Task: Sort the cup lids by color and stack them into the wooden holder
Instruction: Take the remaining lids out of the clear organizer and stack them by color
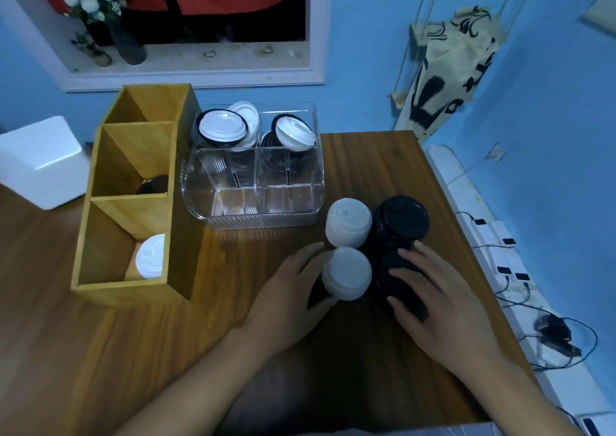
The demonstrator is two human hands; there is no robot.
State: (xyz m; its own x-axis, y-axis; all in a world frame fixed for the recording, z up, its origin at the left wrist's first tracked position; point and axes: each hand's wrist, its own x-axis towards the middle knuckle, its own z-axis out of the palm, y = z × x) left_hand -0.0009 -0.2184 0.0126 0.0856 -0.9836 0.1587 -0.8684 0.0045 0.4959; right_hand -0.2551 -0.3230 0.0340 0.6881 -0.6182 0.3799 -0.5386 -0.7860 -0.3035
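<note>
Evidently the sorting by colour is largely done on the wooden table point(366, 168). Taking the tabletop as a dial with twelve at the far wall, four piles of lids stand bunched at about four o'clock. The whites are on the nine o'clock side of the bunch and the blacks on the three o'clock side, probably so that each colour can be carried over in one go.

The left hand point(293, 285) grasps the near white stack point(346, 274), with the thumb on its far flank and the fingers curled round its near flank. The right hand point(433, 295) cups the near black stack point(396, 269), its spread fingers bent over the side. The far white stack point(348, 222) and far black stack point(401, 220) stand untouched just behind, touching their neighbours.

Every pile's long axis runs upright, with the domed tops facing up.

The wooden holder point(133, 294) lies at nine o'clock, its three bays running from six towards twelve. A white lid point(151, 257) sits top-up in the near bay and a dark lid point(155, 183) in the middle one, so each colour appears to have its own bay.

A clear organiser point(260, 215) at twelve o'clock has mixed lids tilted in its back cells.
</note>
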